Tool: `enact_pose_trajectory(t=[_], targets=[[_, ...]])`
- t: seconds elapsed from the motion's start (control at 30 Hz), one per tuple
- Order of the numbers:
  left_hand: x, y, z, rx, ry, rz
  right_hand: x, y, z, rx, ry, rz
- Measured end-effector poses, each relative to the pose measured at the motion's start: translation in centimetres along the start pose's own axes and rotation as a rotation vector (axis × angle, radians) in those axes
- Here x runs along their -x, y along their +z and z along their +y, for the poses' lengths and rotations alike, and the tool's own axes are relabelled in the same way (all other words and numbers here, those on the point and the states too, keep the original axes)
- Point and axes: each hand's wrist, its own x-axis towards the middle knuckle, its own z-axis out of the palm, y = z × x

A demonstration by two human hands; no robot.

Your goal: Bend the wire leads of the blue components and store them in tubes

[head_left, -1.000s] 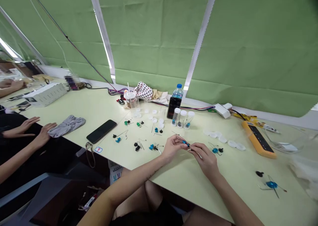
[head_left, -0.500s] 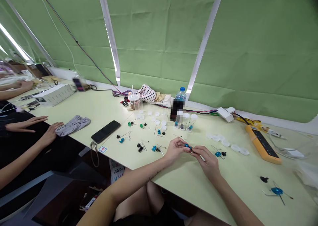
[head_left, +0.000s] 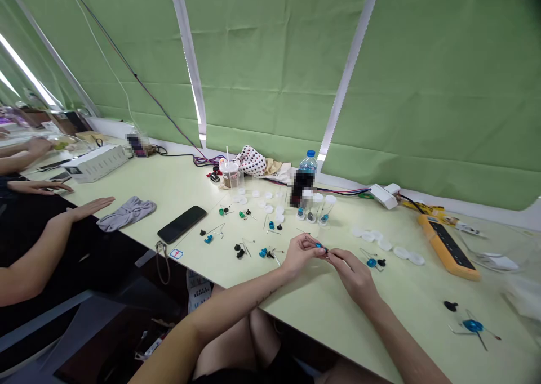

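My left hand (head_left: 301, 254) pinches a small blue part (head_left: 319, 245) above the table. Closed fingertips of my right hand (head_left: 354, 272) meet it from the other side, at a dark piece by its right end; fingers partly cover both. To the right lies a set with a blue part (head_left: 371, 263), a black knob-like piece (head_left: 381, 263) and thin metal rods. Left of my hands are similar small groups, among them a blue part (head_left: 262, 253) and black pieces (head_left: 240, 254). Behind, clear containers (head_left: 311, 215) hold more such parts.
White round caps (head_left: 400, 253) lie on the table. A yellow power strip (head_left: 448, 247) is at right, a phone (head_left: 181, 224) and a grey cloth (head_left: 127, 213) at left. A drink cup (head_left: 230, 173) and a bottle (head_left: 309, 162) stand behind. Another person's hand (head_left: 91, 208) is at far left.
My hands stay together, with the blue part turned slightly between the fingers. At left, the other person's hand has lifted off the grey cloth.
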Motion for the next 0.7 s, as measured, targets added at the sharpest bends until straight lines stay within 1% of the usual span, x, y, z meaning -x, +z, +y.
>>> enact_pose_trajectory(t=[0.13, 0.37, 0.43, 0.6, 0.7], targets=[[0.0, 0.3, 0.3, -0.036, 0.011, 0.029, -0.2, -0.5, -0.1, 0.073, -0.068, -0.013], [0.8, 0.4, 0.3, -0.046, 0.004, 0.063, -0.1, -1.1, -0.4, 0.107, -0.201, -0.090], [0.9, 0.5, 0.1, -0.040, -0.003, 0.069, 0.1, -1.1, -0.2, 0.087, -0.182, -0.083], [0.6, 0.7, -0.1, 0.006, -0.007, 0.044, 0.4, -0.8, 0.2, -0.024, -0.021, -0.026], [0.4, 0.5, -0.3, -0.002, 0.003, 0.021, 0.3, -0.7, 0.1, -0.065, -0.007, -0.040]])
